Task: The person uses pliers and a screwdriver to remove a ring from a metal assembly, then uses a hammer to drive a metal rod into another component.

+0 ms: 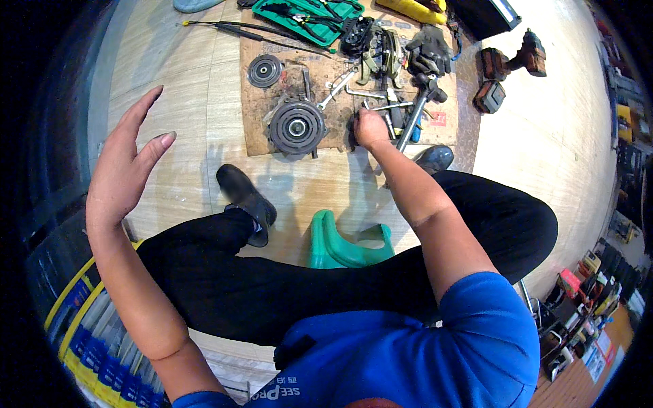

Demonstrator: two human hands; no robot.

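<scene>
My left hand [128, 160] is raised over the floor at the left, its thumb and fingers apart and nothing in it. Down on a sheet of cardboard [262, 139], my right hand [372, 129] is closed at the near edge of a pile of tools. Its fingertips are mostly hidden, and something small and dark shows beside them. Left of that hand lies a round grooved pulley [297, 127] with a hub in its centre. Behind the pulley is a smaller dark disc [264, 71]. A combination wrench [337, 88] lies between the pulley and the tool pile.
Across the cardboard lie a long-handled ratchet [413, 119], a metal puller [381, 58] and dark gloves [430, 49]. Behind is a green tool case [309, 17]. A cordless drill [520, 56] lies at right. A green stool [347, 245] stands between my legs.
</scene>
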